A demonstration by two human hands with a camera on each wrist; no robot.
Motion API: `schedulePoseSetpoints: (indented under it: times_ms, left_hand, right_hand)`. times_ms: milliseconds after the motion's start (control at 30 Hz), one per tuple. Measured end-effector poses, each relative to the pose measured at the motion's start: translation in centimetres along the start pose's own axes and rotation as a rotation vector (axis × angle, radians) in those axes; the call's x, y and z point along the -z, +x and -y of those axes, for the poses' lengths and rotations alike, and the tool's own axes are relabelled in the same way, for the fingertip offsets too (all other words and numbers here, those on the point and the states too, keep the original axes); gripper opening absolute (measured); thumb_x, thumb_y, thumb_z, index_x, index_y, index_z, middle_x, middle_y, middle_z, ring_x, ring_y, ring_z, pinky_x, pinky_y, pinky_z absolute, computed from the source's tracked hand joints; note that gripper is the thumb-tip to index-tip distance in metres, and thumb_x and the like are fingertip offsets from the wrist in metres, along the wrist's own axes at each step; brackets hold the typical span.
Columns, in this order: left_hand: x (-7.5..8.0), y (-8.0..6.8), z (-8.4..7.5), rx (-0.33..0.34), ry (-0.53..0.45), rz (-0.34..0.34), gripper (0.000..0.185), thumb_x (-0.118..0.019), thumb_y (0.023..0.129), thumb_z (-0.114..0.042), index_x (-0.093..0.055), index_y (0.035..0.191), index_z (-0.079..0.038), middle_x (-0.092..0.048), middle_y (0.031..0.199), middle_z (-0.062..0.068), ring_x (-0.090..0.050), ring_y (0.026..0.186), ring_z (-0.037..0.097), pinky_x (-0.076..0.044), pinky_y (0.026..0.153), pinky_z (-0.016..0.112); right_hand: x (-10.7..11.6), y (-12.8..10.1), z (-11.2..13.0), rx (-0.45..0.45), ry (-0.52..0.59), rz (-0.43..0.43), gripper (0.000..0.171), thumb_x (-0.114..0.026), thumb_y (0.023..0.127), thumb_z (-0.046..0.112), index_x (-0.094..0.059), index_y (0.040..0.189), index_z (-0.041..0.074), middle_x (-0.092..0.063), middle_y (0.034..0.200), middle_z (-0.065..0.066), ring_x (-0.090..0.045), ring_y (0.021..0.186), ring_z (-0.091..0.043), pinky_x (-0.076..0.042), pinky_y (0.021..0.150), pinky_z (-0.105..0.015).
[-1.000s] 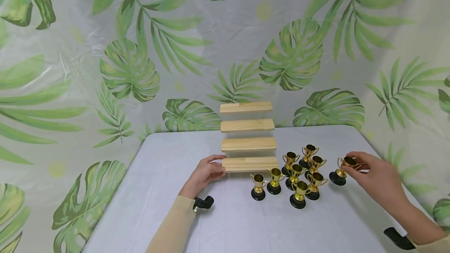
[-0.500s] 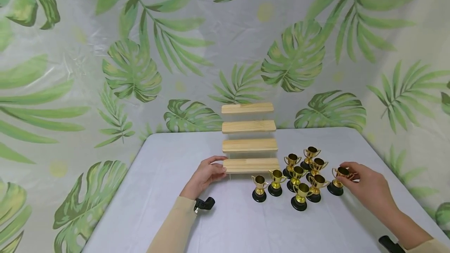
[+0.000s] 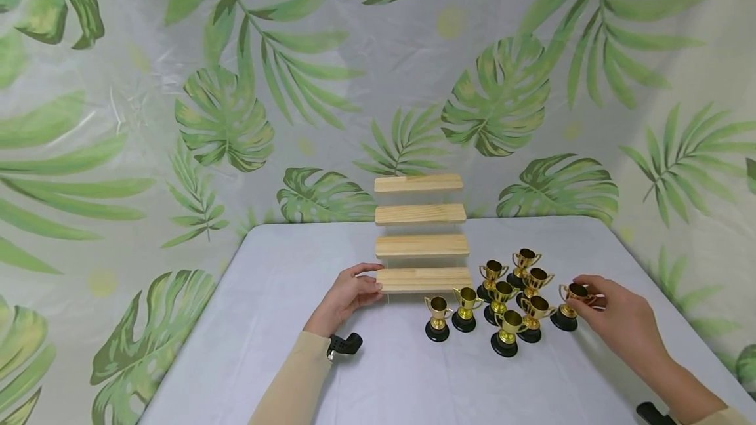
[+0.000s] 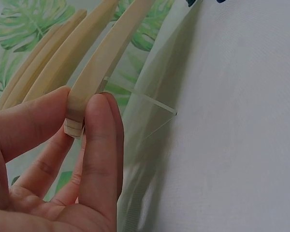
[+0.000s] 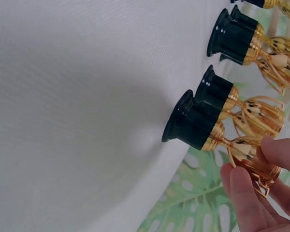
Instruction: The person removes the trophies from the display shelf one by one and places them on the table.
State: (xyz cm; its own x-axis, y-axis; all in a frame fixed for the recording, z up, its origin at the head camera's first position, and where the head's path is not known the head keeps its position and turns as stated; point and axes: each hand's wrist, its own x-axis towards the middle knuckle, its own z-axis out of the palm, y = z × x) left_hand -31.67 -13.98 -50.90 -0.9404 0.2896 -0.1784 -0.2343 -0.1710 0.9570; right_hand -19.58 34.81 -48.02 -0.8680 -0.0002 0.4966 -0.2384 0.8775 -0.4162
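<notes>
My left hand (image 3: 352, 294) pinches the left end of the lowest board (image 3: 424, 279) on a stepped wooden display stand. In the left wrist view, thumb and fingertips (image 4: 100, 113) sit on either side of that board (image 4: 94, 77). At the right of the table, my right hand (image 3: 623, 317) grips a small gold trophy cup (image 3: 567, 310) by its bowl and handle. Its black base (image 5: 191, 121) is lowest, close over the white cloth, and the trophy stands upright. Several matching trophies (image 3: 509, 326) stand grouped just left of it.
Three more wooden boards (image 3: 420, 214) rise in steps behind the lowest one, on clear supports. A white cloth covers the table (image 3: 236, 359). Behind the table's back edge hangs a leaf-patterned curtain (image 3: 331, 117).
My right hand has come left and a little nearer with its trophy, closer to the group, then barely moved over the last half second. The left hand keeps its place on the board.
</notes>
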Motion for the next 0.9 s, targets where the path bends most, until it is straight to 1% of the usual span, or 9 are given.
schedulePoseSetpoints:
  times_ms: [200, 367, 500, 733, 833, 900]
  left_hand:
    - [-0.15, -0.06, -0.01, 0.001, -0.006, 0.005, 0.050, -0.072, 0.084, 0.009, -0.062, 0.132, -0.001, -0.069, 0.095, 0.015, -0.070, 0.082, 0.022, -0.061, 0.071, 0.029]
    - [-0.18, -0.18, -0.10, -0.003, -0.003, 0.011, 0.051, -0.072, 0.084, 0.010, -0.061, 0.132, 0.000, -0.069, 0.094, 0.015, -0.070, 0.081, 0.022, -0.061, 0.070, 0.028]
    - [-0.21, -0.20, -0.14, 0.001, 0.000, 0.009, 0.051, -0.072, 0.083, 0.010, -0.061, 0.132, 0.000, -0.069, 0.093, 0.014, -0.070, 0.081, 0.022, -0.061, 0.070, 0.029]
    - [-0.08, -0.44, -0.49, -0.005, 0.059, -0.030, 0.050, -0.075, 0.081, 0.008, -0.065, 0.129, -0.002, -0.067, 0.089, 0.011, -0.070, 0.078, 0.021, -0.061, 0.071, 0.032]
    - [0.04, -0.59, -0.69, -0.006, 0.073, -0.035, 0.050, -0.075, 0.081, 0.008, -0.065, 0.129, -0.001, -0.066, 0.089, 0.011, -0.070, 0.078, 0.021, -0.061, 0.073, 0.033]
    - [0.10, -0.68, -0.78, -0.009, 0.089, -0.035, 0.050, -0.075, 0.082, 0.007, -0.065, 0.130, -0.001, -0.065, 0.091, 0.011, -0.070, 0.079, 0.021, -0.061, 0.074, 0.034]
  right_hand:
    - [-0.07, -0.31, 0.05, 0.003, 0.000, -0.012, 0.041, -0.087, 0.080, 0.023, -0.070, 0.115, 0.013, -0.072, 0.089, -0.007, -0.073, 0.071, -0.023, -0.050, 0.052, -0.028]
    - [-0.10, -0.58, -0.06, 0.005, -0.004, -0.011, 0.043, -0.087, 0.080, 0.023, -0.069, 0.117, 0.011, -0.072, 0.091, -0.009, -0.073, 0.071, -0.023, -0.049, 0.052, -0.027]
    - [-0.18, -0.72, -0.07, 0.020, -0.004, -0.028, 0.043, -0.087, 0.079, 0.021, -0.069, 0.117, 0.010, -0.072, 0.090, -0.009, -0.073, 0.070, -0.023, -0.050, 0.051, -0.026]
    - [-0.44, -0.82, 0.26, 0.037, -0.001, -0.057, 0.045, -0.088, 0.078, 0.019, -0.069, 0.118, 0.009, -0.071, 0.092, -0.011, -0.073, 0.070, -0.026, -0.052, 0.051, -0.027]
    - [-0.56, -0.79, 0.41, 0.039, -0.001, -0.059, 0.046, -0.087, 0.078, 0.018, -0.069, 0.119, 0.009, -0.070, 0.093, -0.011, -0.073, 0.070, -0.026, -0.052, 0.051, -0.028]
    - [-0.61, -0.75, 0.43, 0.036, -0.005, -0.050, 0.048, -0.087, 0.079, 0.019, -0.068, 0.121, 0.009, -0.070, 0.092, -0.009, -0.072, 0.070, -0.026, -0.052, 0.052, -0.028]
